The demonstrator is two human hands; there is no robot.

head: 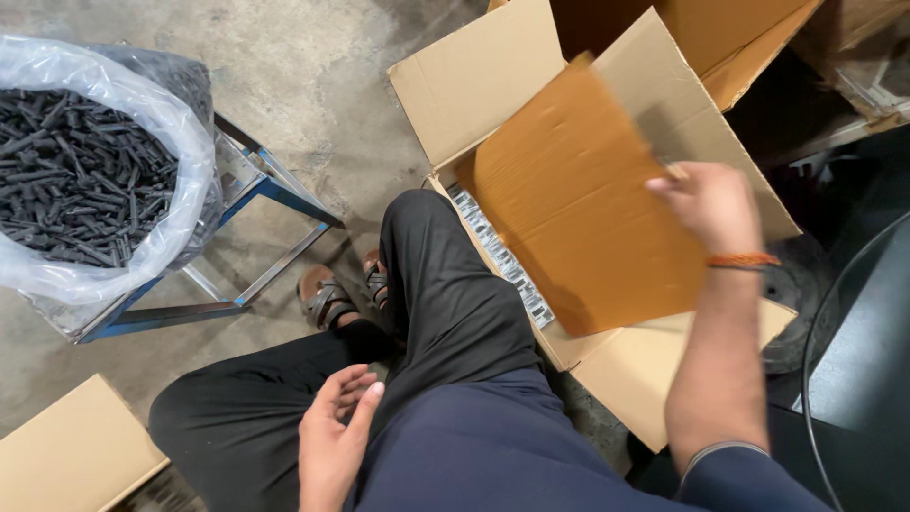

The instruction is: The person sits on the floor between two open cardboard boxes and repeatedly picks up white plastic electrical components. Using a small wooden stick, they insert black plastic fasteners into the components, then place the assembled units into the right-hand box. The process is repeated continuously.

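Two hands belonged to the seated person, and each was busy in its own way. The right hand [709, 202], at the right of the frame above centre, pinched the upper edge of a loose brown cardboard sheet [578, 199], fingers closed on it near its top right corner. The sheet was tilted over the mouth of the open carton [664, 370], half covering the contents, and it was blurred; whether it was going in or coming out could not be told. Held by one edge, it hung at a slant rather than lying flat.

The left hand [334, 431], at the lower centre, rested loosely open on the person's black trouser leg [445, 284], fingers curled and holding nothing.

Along the carton's left inner wall a row of small silvery-grey packed items [502, 261] showed in a narrow strip where the sheet did not reach. The carton's pale flaps stood spread outward at the upper centre and lower right, keeping the mouth clear. It was plain, with no label visible.

At the upper left a clear plastic bag [142, 123], rim rolled open, sat in a blue metal frame stand [270, 190] and was heaped with dark rod-like pieces [76, 180]. Another plain carton corner [66, 455] lay at the lower left on the concrete floor [313, 85]. Sandalled feet [327, 299] were tucked beside the stand.
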